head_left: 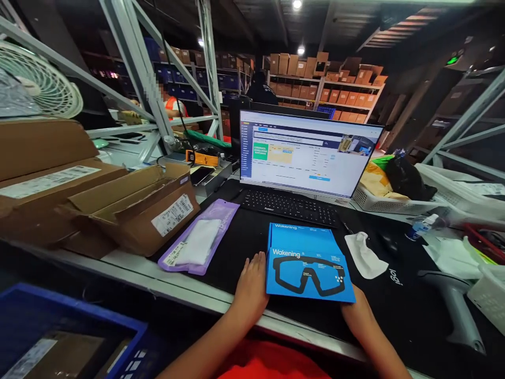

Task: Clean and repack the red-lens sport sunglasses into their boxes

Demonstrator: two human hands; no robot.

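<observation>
A blue box [307, 263] printed with "Wakening" and a picture of goggles sits on the black desk mat [252, 231] in front of a keyboard [292, 206]. My left hand [252, 284] lies against the box's left side with fingers stretched out along it. My right hand [357, 310] is at the box's lower right corner; its fingers are hidden under the box. Both hands hold the box between them.
A purple pouch [199, 237] with white contents lies left of the box, beside open cardboard cartons [130, 210]. A monitor [307, 152] stands behind the keyboard. A white tissue [365, 255], a mouse [389, 245], a barcode scanner [457, 305] and white baskets [394, 202] sit right. A blue crate [59, 331] is lower left.
</observation>
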